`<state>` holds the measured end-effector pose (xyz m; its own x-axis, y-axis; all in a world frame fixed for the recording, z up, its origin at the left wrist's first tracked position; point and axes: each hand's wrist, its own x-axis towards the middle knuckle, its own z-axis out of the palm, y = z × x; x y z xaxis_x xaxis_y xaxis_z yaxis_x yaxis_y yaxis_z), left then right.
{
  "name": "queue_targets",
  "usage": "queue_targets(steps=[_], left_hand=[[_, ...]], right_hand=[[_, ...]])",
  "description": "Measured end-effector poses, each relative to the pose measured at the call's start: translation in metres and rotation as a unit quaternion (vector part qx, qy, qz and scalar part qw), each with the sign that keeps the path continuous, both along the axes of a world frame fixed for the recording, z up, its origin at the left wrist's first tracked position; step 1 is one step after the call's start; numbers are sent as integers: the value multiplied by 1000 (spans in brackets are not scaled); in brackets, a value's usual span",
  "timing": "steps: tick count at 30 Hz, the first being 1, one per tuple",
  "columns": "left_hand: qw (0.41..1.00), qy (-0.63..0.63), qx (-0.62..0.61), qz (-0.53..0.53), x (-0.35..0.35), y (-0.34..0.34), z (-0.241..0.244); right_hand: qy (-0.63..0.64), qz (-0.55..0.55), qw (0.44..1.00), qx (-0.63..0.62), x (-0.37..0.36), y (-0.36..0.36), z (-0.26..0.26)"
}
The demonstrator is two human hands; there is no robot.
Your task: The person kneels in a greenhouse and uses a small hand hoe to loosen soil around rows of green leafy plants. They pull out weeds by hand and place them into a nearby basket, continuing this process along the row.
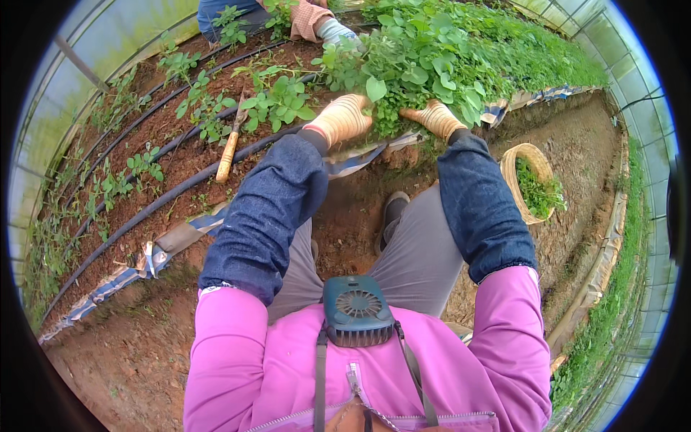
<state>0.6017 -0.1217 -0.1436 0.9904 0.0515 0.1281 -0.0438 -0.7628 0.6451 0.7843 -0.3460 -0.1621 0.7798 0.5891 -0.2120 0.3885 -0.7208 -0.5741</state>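
My left hand [345,120], in a cream-and-orange striped work glove, is curled at the near left edge of a dense patch of leafy green plants [415,70]. My right hand [436,119], gloved alike, reaches into the same patch from the right, its fingers pointing left. Foliage hides the fingertips of both, so I cannot see whether stems are gripped. Low-growing greens [387,120] fill the gap between the hands. Left of my left hand, a hand tool with a wooden handle [228,156] and a narrow, soil-coloured blade lies on the bed.
Black irrigation hoses [162,206] run along the red soil bed among young plants [283,102]. Blue-and-white sheeting [116,289] edges the bed. At right, a woven basket [526,183] holding greens tilts on the path. Another person's gloved hand [340,33] touches the patch's far left side.
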Motion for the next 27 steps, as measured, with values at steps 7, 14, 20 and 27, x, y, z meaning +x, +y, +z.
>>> queue_targets(steps=[7,14,20,27], left_hand=[[988,-79,132,32,86,2,-38],[975,60,212,38,95,1,-63],[996,-45,12,72,97,2,-41],[983,-18,105,152,82,-36,-12]], right_hand=[[-220,125,961,-113,-8,47,11],[-277,256,919,-117,-2,58,-4],[-411,362,757,-357,6,50,-22],[-448,183,825,-292,38,-8,-14]])
